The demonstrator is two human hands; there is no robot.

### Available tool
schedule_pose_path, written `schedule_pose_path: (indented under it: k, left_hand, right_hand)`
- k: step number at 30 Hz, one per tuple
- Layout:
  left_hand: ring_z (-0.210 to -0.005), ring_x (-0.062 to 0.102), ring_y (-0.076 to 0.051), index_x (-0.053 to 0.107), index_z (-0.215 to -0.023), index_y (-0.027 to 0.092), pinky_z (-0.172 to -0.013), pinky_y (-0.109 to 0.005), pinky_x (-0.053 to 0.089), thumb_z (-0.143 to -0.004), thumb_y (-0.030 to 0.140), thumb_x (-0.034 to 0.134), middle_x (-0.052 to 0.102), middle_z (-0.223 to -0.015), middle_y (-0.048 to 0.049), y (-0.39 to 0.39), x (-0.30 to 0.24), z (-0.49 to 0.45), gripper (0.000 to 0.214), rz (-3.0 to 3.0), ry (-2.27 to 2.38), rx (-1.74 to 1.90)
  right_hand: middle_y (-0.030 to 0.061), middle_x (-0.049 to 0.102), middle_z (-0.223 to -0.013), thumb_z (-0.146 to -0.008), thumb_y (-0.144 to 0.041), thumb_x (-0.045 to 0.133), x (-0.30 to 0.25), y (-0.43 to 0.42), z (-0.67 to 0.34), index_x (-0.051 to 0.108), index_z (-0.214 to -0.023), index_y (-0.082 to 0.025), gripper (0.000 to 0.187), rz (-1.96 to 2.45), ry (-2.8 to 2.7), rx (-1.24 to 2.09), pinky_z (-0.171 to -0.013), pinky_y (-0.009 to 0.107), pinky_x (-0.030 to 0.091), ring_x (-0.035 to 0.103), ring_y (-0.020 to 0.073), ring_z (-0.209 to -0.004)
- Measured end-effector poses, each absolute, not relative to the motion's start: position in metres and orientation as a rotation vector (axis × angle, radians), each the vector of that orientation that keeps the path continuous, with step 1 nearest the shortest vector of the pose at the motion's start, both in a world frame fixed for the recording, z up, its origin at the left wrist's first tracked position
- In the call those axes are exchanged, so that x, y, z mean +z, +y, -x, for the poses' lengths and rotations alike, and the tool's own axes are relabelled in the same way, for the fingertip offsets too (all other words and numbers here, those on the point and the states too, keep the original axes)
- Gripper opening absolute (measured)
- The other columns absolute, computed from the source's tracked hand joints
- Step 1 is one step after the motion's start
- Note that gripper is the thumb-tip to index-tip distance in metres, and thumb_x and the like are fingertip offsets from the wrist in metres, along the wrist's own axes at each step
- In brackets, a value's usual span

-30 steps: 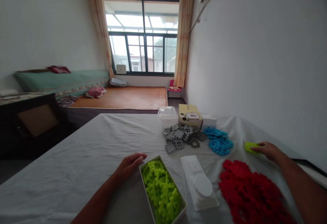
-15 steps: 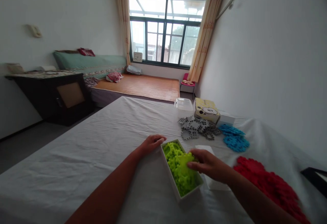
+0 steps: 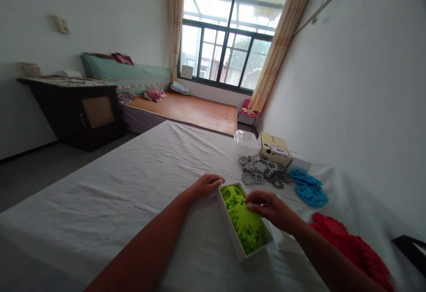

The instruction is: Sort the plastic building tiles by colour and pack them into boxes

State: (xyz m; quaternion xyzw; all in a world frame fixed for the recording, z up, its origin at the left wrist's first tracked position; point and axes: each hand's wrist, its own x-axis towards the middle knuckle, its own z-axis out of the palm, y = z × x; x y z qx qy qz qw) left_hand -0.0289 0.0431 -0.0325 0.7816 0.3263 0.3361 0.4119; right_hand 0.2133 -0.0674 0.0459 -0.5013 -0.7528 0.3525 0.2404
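Note:
A white open box [image 3: 229,224] on the sheet is filled with lime-green toothed puzzle pieces [image 3: 249,238]. My right hand [image 3: 266,205] reaches over its right side, thumb and fingers pinching a flat green puzzle piece [image 3: 248,218] on top of the pile. By the box's far left corner rests my left hand [image 3: 208,184], its fingers curled in and the thumb close to the rim. Whatever those curled fingers may hold is hidden. Partly behind my right forearm lies a white box lid or second box [image 3: 289,243].
Grey toothed pieces [image 3: 261,167], blue ones [image 3: 309,190] and a red heap [image 3: 353,243] lie along the right. Behind them stand a clear plastic container [image 3: 245,141] and a yellow printed box [image 3: 275,147]. A black-framed object [image 3: 411,247] sits at the right edge.
The view has shifted, so everything sits slightly further right. The green piece in my right hand now lies flatter over the pile. My left hand stays by the box corner.

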Motion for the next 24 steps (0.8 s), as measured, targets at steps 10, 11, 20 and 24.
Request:
schedule_pose_path:
  k: [10,11,20,24]
  left_hand:
    - [-0.089,0.062,-0.019,0.069,-0.099,0.012,-0.079,-0.025,0.046,-0.084,0.04,0.046,0.071,-0.095,-0.0051,0.044,-0.032,0.03,0.039,-1.992,0.809,0.82]
    - [-0.088,0.062,-0.019,0.069,-0.099,0.012,-0.079,-0.025,0.046,-0.084,0.04,0.046,0.071,-0.095,-0.0054,0.044,-0.031,0.03,0.039,-1.999,0.81,0.819]
    - [-0.09,0.062,-0.019,0.068,-0.1,0.011,-0.079,-0.025,0.046,-0.084,0.041,0.046,0.07,-0.096,-0.0058,0.042,-0.029,0.031,0.04,-1.988,0.811,0.81]
    - [-0.09,0.062,-0.019,0.068,-0.099,0.011,-0.08,-0.024,0.046,-0.084,0.041,0.046,0.07,-0.096,-0.0063,0.043,-0.029,0.03,0.041,-2.001,0.798,0.807]
  right_hand:
    - [0.0058,0.061,-0.109,-0.071,-0.045,0.066,0.054,-0.063,-0.207,0.061,-0.11,-0.026,0.044,1.376,-2.274,0.695,-0.069,0.028,0.048,0.057,0.0184,-0.089]
    - [0.0056,0.061,-0.11,-0.07,-0.044,0.067,0.054,-0.064,-0.207,0.061,-0.111,-0.027,0.045,1.369,-2.299,0.714,-0.071,0.029,0.049,0.056,0.0191,-0.091]
    - [0.006,0.064,-0.107,-0.077,-0.048,0.058,0.051,-0.046,-0.201,0.061,-0.111,-0.022,0.043,1.308,-2.016,1.004,-0.08,0.033,0.05,0.058,0.021,-0.096]
    - [0.0059,0.065,-0.104,-0.076,-0.05,0.058,0.04,-0.042,-0.202,0.063,-0.109,-0.023,0.043,1.393,-1.943,0.803,-0.071,0.031,0.051,0.059,0.0207,-0.091]
